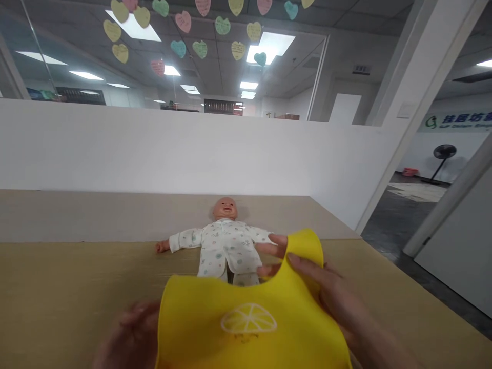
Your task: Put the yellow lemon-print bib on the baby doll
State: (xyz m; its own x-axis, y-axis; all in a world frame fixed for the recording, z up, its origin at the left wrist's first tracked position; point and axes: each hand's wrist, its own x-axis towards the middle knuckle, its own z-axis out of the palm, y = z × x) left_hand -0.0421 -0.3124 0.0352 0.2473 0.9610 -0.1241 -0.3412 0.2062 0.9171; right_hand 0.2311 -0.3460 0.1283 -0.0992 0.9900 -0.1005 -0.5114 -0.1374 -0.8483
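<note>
A yellow bib (215, 302) with a white citrus-slice print fills the lower middle of the view, close to me. My right hand (326, 282) grips its right neck strap, thumb in front and fingers reaching behind and past the edge. Beside the bib's left edge is my left hand (132, 333), blurred by motion, its fingertips partly hidden at the bib; whether they hold it is unclear. Beyond the bib a baby doll (225, 241) lies on its back, arms spread, in a white patterned outfit. The bib covers the doll's lower legs, and my right fingers overlap its arm on the right.
The doll lies on a wooden table (77, 277) whose back part is paler. A white wall (172, 154) with glass above, dotted with heart-shaped notes (223, 25), rises behind. On the right are a doorway, a black fan (445, 152) and a red basin (410, 171).
</note>
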